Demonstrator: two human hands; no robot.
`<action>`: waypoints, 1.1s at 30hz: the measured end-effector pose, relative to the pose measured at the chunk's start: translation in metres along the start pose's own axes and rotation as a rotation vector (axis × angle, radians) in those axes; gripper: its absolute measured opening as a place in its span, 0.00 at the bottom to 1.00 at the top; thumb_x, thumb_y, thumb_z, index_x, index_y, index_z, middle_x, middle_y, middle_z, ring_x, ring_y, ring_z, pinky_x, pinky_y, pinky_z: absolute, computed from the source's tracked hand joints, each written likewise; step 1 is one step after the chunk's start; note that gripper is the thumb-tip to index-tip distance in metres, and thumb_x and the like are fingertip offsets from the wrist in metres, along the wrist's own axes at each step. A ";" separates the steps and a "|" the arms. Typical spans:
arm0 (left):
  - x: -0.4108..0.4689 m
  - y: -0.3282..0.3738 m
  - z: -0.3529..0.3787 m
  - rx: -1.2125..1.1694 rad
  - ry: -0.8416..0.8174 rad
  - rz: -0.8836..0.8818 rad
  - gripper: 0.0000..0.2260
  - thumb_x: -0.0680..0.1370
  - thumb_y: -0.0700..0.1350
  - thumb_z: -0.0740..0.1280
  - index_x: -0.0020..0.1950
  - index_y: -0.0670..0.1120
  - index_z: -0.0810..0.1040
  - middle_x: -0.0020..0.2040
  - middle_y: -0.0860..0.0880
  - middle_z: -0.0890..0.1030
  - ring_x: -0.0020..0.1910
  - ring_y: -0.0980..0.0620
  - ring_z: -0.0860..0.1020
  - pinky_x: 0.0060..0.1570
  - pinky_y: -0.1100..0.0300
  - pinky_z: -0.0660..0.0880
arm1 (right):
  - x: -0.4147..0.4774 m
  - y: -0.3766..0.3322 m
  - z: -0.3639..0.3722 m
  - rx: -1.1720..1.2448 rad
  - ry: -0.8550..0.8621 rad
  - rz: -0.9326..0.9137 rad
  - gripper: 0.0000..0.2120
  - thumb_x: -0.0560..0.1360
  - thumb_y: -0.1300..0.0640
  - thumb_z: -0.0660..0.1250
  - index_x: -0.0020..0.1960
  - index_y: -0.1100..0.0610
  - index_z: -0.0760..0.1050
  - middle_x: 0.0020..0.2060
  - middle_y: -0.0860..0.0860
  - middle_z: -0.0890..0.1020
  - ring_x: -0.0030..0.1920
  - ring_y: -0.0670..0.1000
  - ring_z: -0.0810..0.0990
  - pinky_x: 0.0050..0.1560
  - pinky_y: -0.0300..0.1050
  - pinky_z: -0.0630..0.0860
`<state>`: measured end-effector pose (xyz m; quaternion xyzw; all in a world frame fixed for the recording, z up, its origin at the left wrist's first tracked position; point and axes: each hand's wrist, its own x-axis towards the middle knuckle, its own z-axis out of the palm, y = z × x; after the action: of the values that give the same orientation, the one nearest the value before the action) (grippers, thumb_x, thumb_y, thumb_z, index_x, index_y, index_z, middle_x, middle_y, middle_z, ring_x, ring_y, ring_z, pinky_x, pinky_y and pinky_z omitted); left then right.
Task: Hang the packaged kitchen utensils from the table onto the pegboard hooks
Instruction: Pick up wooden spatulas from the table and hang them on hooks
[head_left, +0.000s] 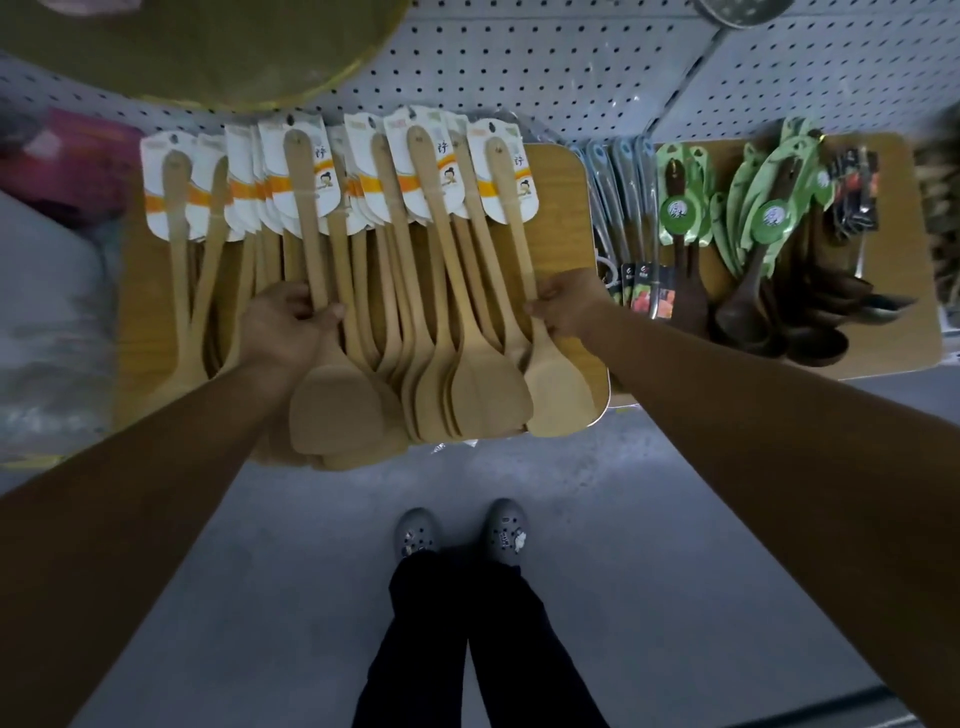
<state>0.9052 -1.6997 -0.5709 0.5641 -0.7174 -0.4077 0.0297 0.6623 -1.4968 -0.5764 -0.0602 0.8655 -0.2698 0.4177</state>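
Table top: wooden spatulas (467, 291) overlapped across nearly the whole table (563, 171); only its far right corner showed bare.
Near edge: spatula blades overhung it; the floor (649, 519) in front lay open.
Hands: the left hand (291, 322) and right hand (566, 306) gripped handles on either side of the middle of the pile.
Pegboard: the pegboard (545, 67) was free above the cards; a round board (208, 47) covered its upper left.
Right: packaged tools (618, 171) and dark ladles (810, 322) crowded that side.
Left: a pink package (78, 156) lay close by.

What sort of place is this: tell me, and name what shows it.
Probably a shop's kitchenware aisle: pegboard wall, stacks of identical carded wooden spatulas on a table, green-carded dark ladles beside them.
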 end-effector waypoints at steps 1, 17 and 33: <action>0.001 -0.002 -0.004 -0.027 -0.029 -0.001 0.19 0.73 0.54 0.74 0.59 0.45 0.81 0.53 0.47 0.84 0.53 0.49 0.81 0.56 0.53 0.78 | -0.004 -0.001 -0.002 0.078 -0.022 0.037 0.08 0.72 0.61 0.77 0.47 0.56 0.78 0.43 0.59 0.83 0.43 0.59 0.83 0.51 0.58 0.82; -0.094 0.032 -0.032 -0.481 -0.112 -0.190 0.13 0.76 0.42 0.73 0.60 0.45 0.82 0.52 0.48 0.84 0.52 0.50 0.81 0.60 0.51 0.78 | -0.137 0.023 -0.058 0.585 -0.076 0.108 0.17 0.78 0.68 0.68 0.66 0.65 0.72 0.44 0.59 0.84 0.38 0.55 0.86 0.32 0.46 0.82; -0.218 0.100 -0.021 -0.548 -0.446 0.091 0.13 0.75 0.39 0.73 0.60 0.43 0.81 0.50 0.48 0.84 0.46 0.53 0.82 0.45 0.65 0.81 | -0.290 0.078 -0.104 0.767 0.120 -0.047 0.09 0.78 0.68 0.67 0.58 0.61 0.77 0.50 0.60 0.86 0.47 0.60 0.86 0.45 0.53 0.85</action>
<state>0.9165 -1.5267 -0.4039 0.3999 -0.5947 -0.6962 0.0408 0.7800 -1.2915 -0.3641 0.0965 0.7230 -0.5863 0.3524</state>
